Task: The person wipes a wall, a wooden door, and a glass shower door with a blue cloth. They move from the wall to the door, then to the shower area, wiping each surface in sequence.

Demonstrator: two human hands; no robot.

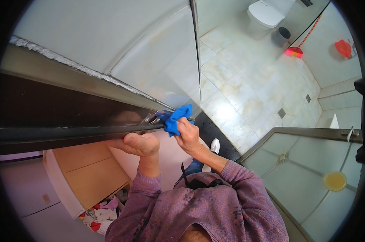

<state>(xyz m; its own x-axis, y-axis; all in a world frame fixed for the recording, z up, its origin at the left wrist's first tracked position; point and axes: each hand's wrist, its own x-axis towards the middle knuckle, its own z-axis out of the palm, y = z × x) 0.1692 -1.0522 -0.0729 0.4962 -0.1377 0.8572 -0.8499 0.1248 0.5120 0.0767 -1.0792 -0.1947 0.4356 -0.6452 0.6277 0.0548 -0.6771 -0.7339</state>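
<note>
My right hand (187, 136) is closed round a crumpled blue cloth (177, 119). The cloth presses against the dark door frame (69, 111) beside a shiny metal strike plate (151, 119). Close to it on the left, my left hand (142, 144) lies along the frame's edge with fingers stretched out and nothing seen in it. Its fingertips are partly hidden by the frame. A black strip (61, 135) runs along the frame above this hand.
A glazed door (299, 153) stands open at right. Beyond the dark threshold (214, 131), the tiled floor (243, 88) holds a toilet (267, 14), a dark bin (282, 34) and a red broom (294, 51). An open cabinet (90, 173) with clothes (104, 213) is at lower left.
</note>
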